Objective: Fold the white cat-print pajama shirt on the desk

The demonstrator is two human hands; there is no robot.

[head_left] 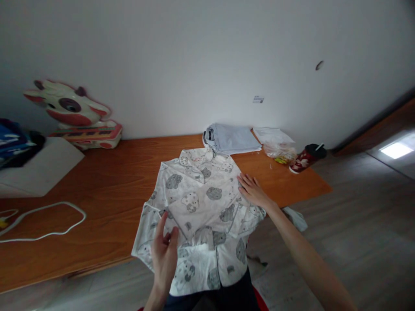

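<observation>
A white shirt [197,203] printed with grey animal shapes lies spread on the wooden table [106,190], its lower part hanging over the front edge. My left hand [164,252] hovers over the shirt's lower left part, fingers apart, close to a folded-in sleeve. My right hand [253,190] lies flat, palm down, on the shirt's right side. Neither hand grips the cloth.
A folded light-blue garment [231,138] lies behind the shirt. To its right are plastic bags [277,144] and a dark red cup with a straw [304,158]. A white cable [48,220], a white sheet [39,166] and a cartoon toy [73,114] sit at the left.
</observation>
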